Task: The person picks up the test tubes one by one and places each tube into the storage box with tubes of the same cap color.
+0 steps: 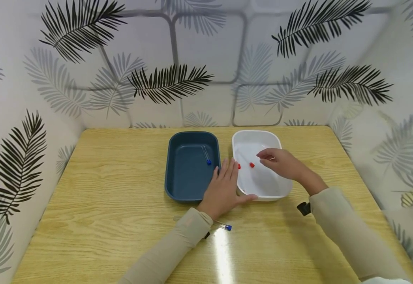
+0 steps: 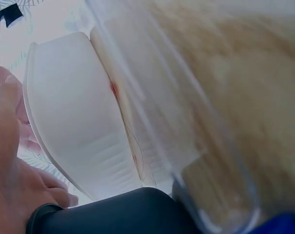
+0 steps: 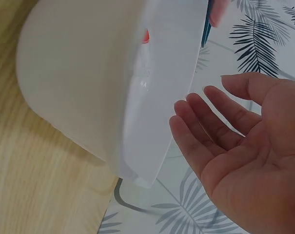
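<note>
My left hand (image 1: 222, 191) rests over the neighbouring rims of a dark blue tray (image 1: 185, 173) and a white tray (image 1: 263, 183), its fingers extended and thumb spread along the white tray's near edge. Above the white tray hovers my right hand (image 1: 284, 161), fingers loosely bent; its palm (image 3: 264, 165) holds nothing. Two red caps (image 1: 252, 165) lie in the white tray; the clear tubes they seem to belong to barely show. Inside the blue tray is a clear tube with a blue cap (image 1: 208, 162).
Another clear tube with a blue cap (image 1: 228, 227) lies on the wooden table (image 1: 114, 177) by my left wrist, partly hidden by the forearm; its blue cap (image 2: 281, 225) looms close in the left wrist view. A leaf-patterned backdrop (image 1: 206, 106) stands behind the table.
</note>
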`<state>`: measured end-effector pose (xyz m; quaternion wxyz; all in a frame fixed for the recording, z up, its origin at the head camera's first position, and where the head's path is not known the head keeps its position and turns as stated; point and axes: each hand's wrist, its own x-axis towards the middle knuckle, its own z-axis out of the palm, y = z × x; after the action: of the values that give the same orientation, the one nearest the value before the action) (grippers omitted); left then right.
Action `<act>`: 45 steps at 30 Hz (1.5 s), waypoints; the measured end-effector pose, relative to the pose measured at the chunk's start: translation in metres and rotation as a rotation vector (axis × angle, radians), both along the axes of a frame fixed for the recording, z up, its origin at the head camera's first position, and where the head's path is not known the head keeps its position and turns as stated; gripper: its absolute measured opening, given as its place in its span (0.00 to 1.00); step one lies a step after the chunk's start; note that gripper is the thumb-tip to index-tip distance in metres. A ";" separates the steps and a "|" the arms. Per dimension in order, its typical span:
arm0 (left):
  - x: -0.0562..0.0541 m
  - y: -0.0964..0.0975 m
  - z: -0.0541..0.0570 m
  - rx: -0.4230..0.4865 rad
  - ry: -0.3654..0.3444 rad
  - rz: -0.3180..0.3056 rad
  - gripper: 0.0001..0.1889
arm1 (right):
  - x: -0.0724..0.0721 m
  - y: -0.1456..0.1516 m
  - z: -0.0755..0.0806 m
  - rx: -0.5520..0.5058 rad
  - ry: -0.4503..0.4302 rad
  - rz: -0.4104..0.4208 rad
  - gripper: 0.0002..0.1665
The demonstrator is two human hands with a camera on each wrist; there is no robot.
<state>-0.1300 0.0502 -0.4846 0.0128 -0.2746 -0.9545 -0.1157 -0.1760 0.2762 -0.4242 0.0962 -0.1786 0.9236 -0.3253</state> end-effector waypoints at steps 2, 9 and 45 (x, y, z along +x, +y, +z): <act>-0.001 -0.002 0.000 0.019 -0.011 0.002 0.59 | 0.004 -0.001 -0.003 -0.018 0.021 0.004 0.17; -0.002 -0.012 0.010 0.191 -0.024 -0.026 0.48 | 0.019 -0.014 -0.013 -0.054 0.138 0.009 0.18; 0.061 -0.171 0.031 0.402 -0.056 -0.104 0.05 | 0.058 -0.114 -0.055 0.376 0.319 0.067 0.65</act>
<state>-0.0694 -0.1209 -0.4531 0.0351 -0.3121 -0.8967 -0.3119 -0.1180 0.1627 -0.4793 -0.0085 -0.2370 0.9650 -0.1118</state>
